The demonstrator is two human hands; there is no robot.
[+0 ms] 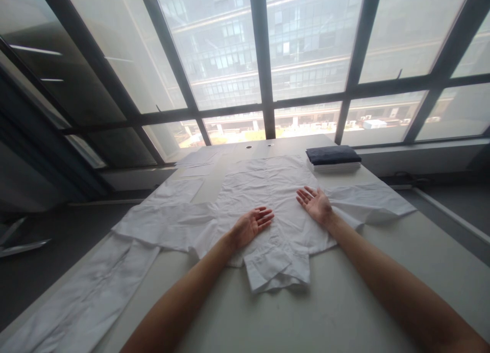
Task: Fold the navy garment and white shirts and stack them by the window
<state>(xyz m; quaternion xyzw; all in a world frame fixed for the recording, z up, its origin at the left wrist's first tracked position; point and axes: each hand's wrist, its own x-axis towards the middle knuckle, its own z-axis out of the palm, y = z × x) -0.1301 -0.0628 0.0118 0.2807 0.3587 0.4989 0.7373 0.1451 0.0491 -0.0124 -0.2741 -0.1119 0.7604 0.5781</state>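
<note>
A white shirt (264,184) lies spread on the table, its collar (277,276) towards me and its sleeves stretched out to both sides. My left hand (250,228), palm turned up and fingers apart, is over the shirt left of its middle line. Further right, my right hand (316,204) is over the shirt near the right sleeve (367,202), palm up with the fingers spread. Neither hand holds anything. Whether the backs of the hands touch the cloth I cannot tell.
At the table's (306,317) far right sits a folded stack, dark cloth (333,155) on top of white layers. More white fabric (84,297) lies along the left edge. White sheets (195,161) rest at the far left. Large windows (306,46) stand behind the table.
</note>
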